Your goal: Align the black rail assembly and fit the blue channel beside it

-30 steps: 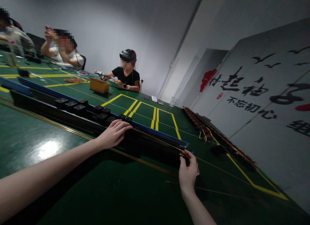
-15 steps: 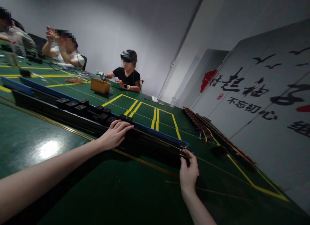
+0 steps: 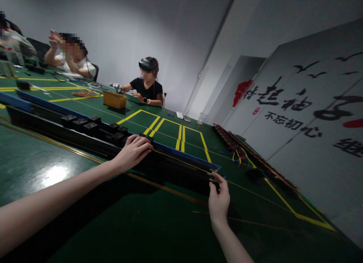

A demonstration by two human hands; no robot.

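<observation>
A long black rail (image 3: 172, 168) with a blue strip (image 3: 184, 156) along its far side lies slantwise across the green table. Over its middle rests my left hand (image 3: 133, 151), fingers close together and bent over the upper edge, thumb hidden. A thin brass-coloured rod (image 3: 184, 160) runs along the rail from my left fingertips towards the right end. At that end my right hand (image 3: 219, 198) has its index fingertip by the rod's tip, the thumb lower and apart. Several black square blocks (image 3: 90, 126) sit in the rail left of my left hand.
More thin brass rods (image 3: 167, 188) lie in front of the rail. Across the table, a person in black (image 3: 147, 87) works behind a yellow bin (image 3: 114, 99). Bundled rods and coloured wires (image 3: 238, 155) lie at the right. Yellow tape (image 3: 181, 138) marks the tabletop (image 3: 136, 221).
The whole view has shifted slightly, so everything appears a little further left. Both hands keep nearly the same places on the rail; no grip has visibly changed.
</observation>
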